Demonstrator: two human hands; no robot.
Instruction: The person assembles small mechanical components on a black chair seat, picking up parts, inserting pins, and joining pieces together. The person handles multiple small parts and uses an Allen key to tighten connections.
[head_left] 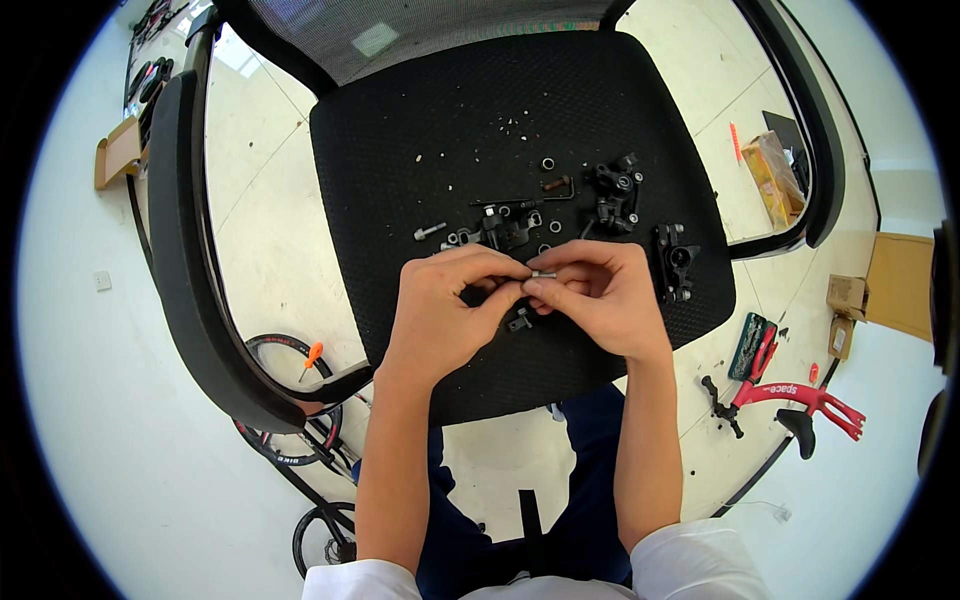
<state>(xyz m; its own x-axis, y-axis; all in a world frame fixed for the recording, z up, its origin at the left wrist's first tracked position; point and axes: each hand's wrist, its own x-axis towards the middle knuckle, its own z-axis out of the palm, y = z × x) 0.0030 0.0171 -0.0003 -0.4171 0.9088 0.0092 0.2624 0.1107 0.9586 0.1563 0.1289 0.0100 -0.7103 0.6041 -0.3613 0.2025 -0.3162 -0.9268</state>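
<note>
Both hands meet over the front half of a black office chair seat [400, 180], and between them sits a small silver metal pin [543, 274]. The left hand [445, 310] pinches one end of the pin with thumb and forefinger closed on it; the right hand [600, 300] pinches the other end the same way, so the pin bridges the two sets of fingertips, just above the seat. On the seat beyond the hands lies a cluster of black metal parts [505, 228], with a silver bolt [430, 231] to its left, a second black part [617, 195] farther right, and a black block-shaped part [674, 260] just beside the right hand. A small dark piece [519, 322] lies on the seat under the hands. Off the seat's right edge, on the floor, lies a red frame piece [800, 395].
</note>
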